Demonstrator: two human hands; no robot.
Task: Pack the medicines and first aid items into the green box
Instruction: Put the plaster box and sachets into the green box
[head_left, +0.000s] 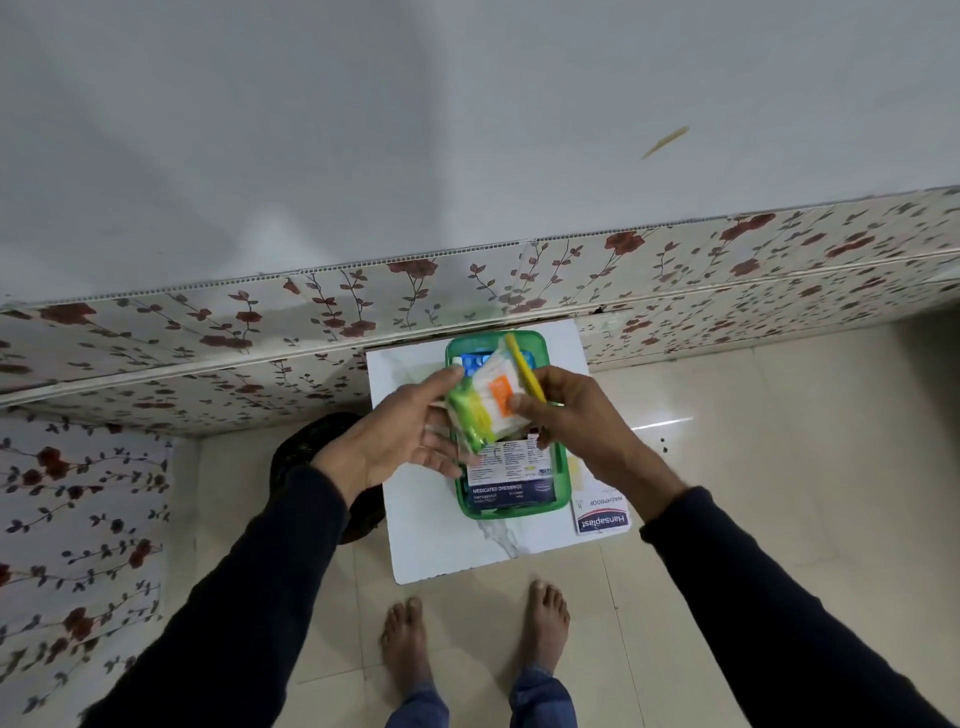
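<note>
A green box (511, 508) stands on a small white marble-look table (483, 545). Inside it lie a blue and white Hansaplast medicated dressings carton (511, 480) at the near end and blue blister strips (475, 361) at the far end. Both hands hold a clear packet of cotton swabs (491, 397), with green, yellow and orange markings, just above the box. My left hand (410, 436) grips its left, green end. My right hand (563, 410) pinches its right side near the yellow edge. Beside the box on the right lies a Hansaplast waterproof plaster pack (602, 514).
The table stands against a wall panel with a red floral print (519, 280). A dark round bin (311, 452) sits on the floor left of the table. My bare feet (478, 634) stand on beige tiles in front of it.
</note>
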